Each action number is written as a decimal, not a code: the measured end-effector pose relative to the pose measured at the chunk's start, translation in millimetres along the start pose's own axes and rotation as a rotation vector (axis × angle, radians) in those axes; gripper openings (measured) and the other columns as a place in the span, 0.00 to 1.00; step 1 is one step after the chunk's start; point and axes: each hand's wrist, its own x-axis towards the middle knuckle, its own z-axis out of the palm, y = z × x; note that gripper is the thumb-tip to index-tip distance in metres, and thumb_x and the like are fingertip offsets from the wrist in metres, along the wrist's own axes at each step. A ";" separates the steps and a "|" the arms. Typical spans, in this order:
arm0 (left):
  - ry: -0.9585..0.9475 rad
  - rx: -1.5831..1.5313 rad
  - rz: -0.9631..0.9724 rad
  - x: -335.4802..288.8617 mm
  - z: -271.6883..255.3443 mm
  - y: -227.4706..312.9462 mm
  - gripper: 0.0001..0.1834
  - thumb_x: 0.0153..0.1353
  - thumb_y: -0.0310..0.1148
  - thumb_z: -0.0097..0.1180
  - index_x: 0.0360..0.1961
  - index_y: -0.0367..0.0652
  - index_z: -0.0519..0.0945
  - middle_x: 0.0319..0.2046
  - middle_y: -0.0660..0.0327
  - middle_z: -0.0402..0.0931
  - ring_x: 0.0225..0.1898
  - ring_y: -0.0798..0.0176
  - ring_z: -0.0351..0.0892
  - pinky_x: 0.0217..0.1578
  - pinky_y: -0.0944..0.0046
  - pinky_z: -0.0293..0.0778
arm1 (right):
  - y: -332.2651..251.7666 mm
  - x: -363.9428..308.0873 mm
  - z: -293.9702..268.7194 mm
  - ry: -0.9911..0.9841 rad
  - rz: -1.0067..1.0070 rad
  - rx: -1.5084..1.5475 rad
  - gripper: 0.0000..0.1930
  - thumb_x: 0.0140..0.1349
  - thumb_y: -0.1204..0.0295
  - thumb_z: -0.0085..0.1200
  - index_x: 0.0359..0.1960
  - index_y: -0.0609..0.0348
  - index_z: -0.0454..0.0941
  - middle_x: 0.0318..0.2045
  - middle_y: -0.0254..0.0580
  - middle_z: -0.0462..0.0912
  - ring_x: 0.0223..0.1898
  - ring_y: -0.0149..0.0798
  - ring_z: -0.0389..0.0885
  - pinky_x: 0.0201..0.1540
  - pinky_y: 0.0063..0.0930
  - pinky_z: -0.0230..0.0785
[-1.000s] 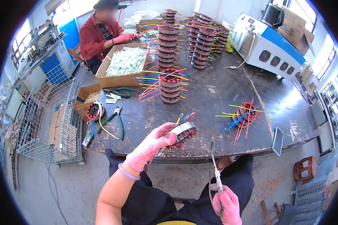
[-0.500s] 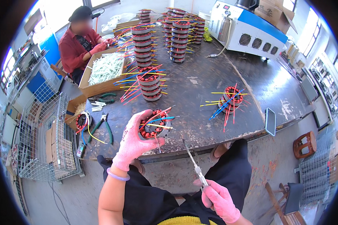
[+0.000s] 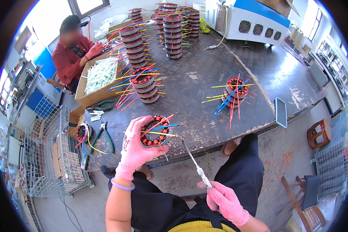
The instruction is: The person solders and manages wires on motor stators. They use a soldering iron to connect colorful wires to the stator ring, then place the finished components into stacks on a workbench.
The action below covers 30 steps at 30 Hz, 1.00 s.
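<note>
Right hand: pink glove; fingers closed round the handle of a thin-tipped metal tool; handle in the palm, thumb along its near end; tip slants up-left, out past the fingers
Left hand: pink glove; fingers and thumb curved wide in a C, holding a wound ring
Wound ring: inside that C; fingers over its upper-left rim, thumb below its lower edge; right side free of the hand; open face toward the camera, red windings inside; over the table's near edge
Wires: red, blue and yellow wires cross the ring's face, ends out to the right, away from the fingers; tool tip just beside the yellow end; cannot tell if touching
Table: dark, worn; green-handled pliers and a loose ring at left; short ring stack at right, phone by the edge
Far side: carton of pale tubes; tall ring stacks; person in red at left; white-blue machine at right
</note>
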 end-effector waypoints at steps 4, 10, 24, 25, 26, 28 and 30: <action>0.010 -0.052 -0.008 -0.5 2.4 -1.7 0.48 0.30 0.41 0.82 0.55 0.38 0.74 0.52 0.52 0.74 0.53 0.50 0.77 0.55 0.55 0.73 | -0.8 1.7 1.1 0.011 0.028 0.024 0.21 0.75 0.65 0.44 0.62 0.67 0.69 0.21 0.27 0.67 0.23 0.21 0.63 0.27 0.17 0.54; -0.019 0.024 0.020 -0.4 0.6 -2.8 0.48 0.30 0.39 0.82 0.57 0.38 0.73 0.52 0.53 0.73 0.53 0.52 0.76 0.56 0.56 0.73 | 1.3 2.9 4.4 0.040 -0.004 0.057 0.19 0.75 0.69 0.42 0.60 0.69 0.70 0.18 0.25 0.68 0.20 0.20 0.60 0.25 0.17 0.53; 0.013 0.059 0.038 -1.9 0.6 0.0 0.48 0.29 0.40 0.82 0.56 0.39 0.73 0.52 0.52 0.74 0.53 0.49 0.76 0.55 0.55 0.73 | 3.5 2.9 3.6 0.000 -0.004 0.076 0.21 0.75 0.64 0.43 0.62 0.68 0.69 0.21 0.28 0.68 0.24 0.22 0.63 0.28 0.18 0.56; 0.022 0.053 0.049 -1.7 0.6 -0.7 0.48 0.29 0.40 0.83 0.56 0.39 0.73 0.52 0.52 0.74 0.53 0.49 0.76 0.55 0.55 0.74 | 2.5 2.9 3.5 0.001 0.004 0.058 0.21 0.75 0.65 0.43 0.62 0.68 0.69 0.21 0.28 0.68 0.23 0.22 0.62 0.28 0.18 0.56; 0.031 0.047 0.059 -1.3 1.4 -2.0 0.49 0.29 0.40 0.83 0.56 0.39 0.73 0.51 0.52 0.74 0.53 0.50 0.77 0.54 0.55 0.74 | 1.1 3.1 2.5 0.001 0.012 0.039 0.21 0.75 0.65 0.43 0.62 0.68 0.69 0.21 0.29 0.68 0.23 0.22 0.62 0.28 0.18 0.56; 0.036 0.034 0.067 -0.8 2.8 -2.1 0.49 0.29 0.40 0.83 0.56 0.39 0.73 0.51 0.52 0.74 0.53 0.50 0.77 0.54 0.55 0.74 | -0.1 3.1 1.4 0.004 0.024 0.022 0.21 0.75 0.65 0.43 0.62 0.67 0.69 0.20 0.29 0.68 0.23 0.22 0.62 0.28 0.19 0.56; 0.032 0.022 0.063 0.0 2.2 0.4 0.48 0.29 0.41 0.83 0.55 0.38 0.73 0.51 0.52 0.74 0.52 0.50 0.77 0.54 0.55 0.74 | -1.1 2.9 1.4 0.006 0.031 0.023 0.21 0.75 0.65 0.43 0.62 0.67 0.70 0.20 0.29 0.68 0.23 0.23 0.62 0.28 0.19 0.56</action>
